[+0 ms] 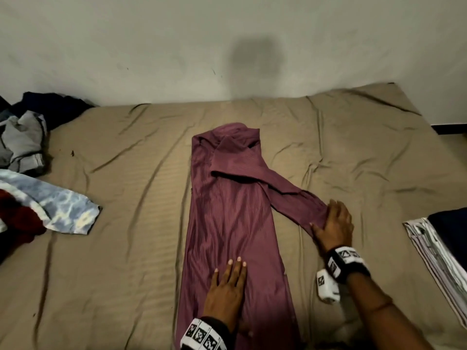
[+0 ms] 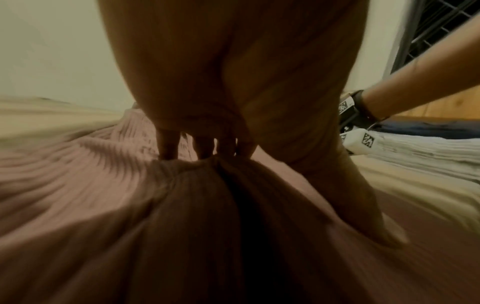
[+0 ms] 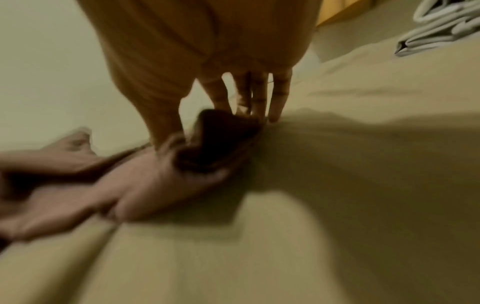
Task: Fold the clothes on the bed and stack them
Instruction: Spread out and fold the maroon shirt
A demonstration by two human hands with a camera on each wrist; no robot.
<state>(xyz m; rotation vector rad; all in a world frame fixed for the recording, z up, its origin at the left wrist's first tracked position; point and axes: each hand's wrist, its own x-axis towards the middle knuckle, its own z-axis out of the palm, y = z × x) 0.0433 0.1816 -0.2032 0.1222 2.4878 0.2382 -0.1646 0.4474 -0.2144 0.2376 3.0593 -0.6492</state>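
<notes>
A purple ribbed long-sleeved garment [image 1: 232, 210] lies lengthwise in the middle of the tan bed sheet [image 1: 113, 248], its collar end toward the wall. One sleeve [image 1: 290, 198] runs diagonally out to the right. My left hand [image 1: 227, 284] presses flat with straight fingers on the garment's lower part; in the left wrist view the fingertips [image 2: 205, 148] rest on the ribbed cloth [image 2: 103, 185]. My right hand [image 1: 333, 223] covers the sleeve's end. In the right wrist view the cuff [image 3: 215, 139] sits between the thumb and fingers [image 3: 259, 96], held just above the sheet.
A heap of unfolded clothes lies at the left: grey and dark pieces [image 1: 22, 142], a blue tie-dye piece [image 1: 63, 208] and a dark red one [image 1: 17, 218]. A folded stack [image 1: 442, 248] sits at the right edge. The wall runs along the bed's far side.
</notes>
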